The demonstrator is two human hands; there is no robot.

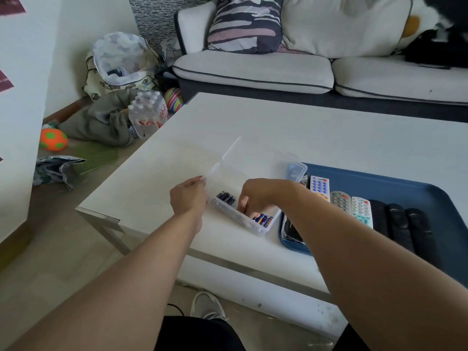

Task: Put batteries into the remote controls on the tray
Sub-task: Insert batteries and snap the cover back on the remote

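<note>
1. While most of the view is sofa and floor clutter, the work sits on the white coffee table, low enough that both arms reach it from a seat.
2. On the table's right side lies the blue tray, carrying the remote controls side by side: 3 pale ones with coloured buttons, then 3 black ones, and a dark item at its near-left corner. Lined up this way, each can be taken in turn.
3. Just left of the tray stands the clear plastic box, its lid tipped back so the inside is reachable.
4. At the box's left end, the left hand pinches the wall, probably to steady so light a box.
5. Reaching down inside it, the right hand has its fingers curled among the cells; whether they have already closed on one I cannot tell.
6. Smallest are the batteries, dark cells in 2 clusters, 1 at each side of that hand; none has reached a remote.
</note>
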